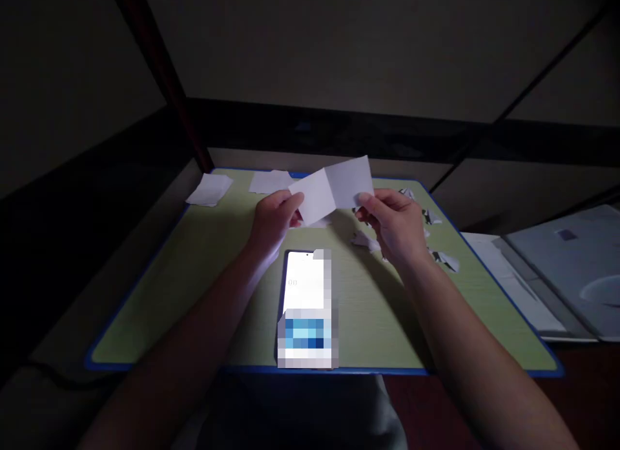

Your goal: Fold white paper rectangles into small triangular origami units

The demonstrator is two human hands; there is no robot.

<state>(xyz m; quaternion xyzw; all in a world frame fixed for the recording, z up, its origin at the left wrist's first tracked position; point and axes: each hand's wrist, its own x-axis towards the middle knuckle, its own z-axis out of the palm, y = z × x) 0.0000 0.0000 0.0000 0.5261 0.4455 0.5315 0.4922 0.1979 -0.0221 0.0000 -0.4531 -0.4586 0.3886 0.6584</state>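
Note:
A creased sheet of white paper [314,197] is held up above the table, its fold running down the middle so the two halves sit at an angle. My left hand [272,217] pinches its left edge with the thumb on top. On the other side, my right hand [394,221] grips the lower right corner between thumb and fingers. Below the paper, a lit phone [305,288] lies on the table, part of its screen blurred out. Behind my right hand are several small folded paper pieces [365,241], some partly hidden.
The light green table [194,276] has a blue rim. At its far left lie a stack of white paper [210,190] and more white sheets [268,181]. Further folded paper pieces [445,261] sit along the right side. A pale open box [557,276] stands right of the table, near the wall.

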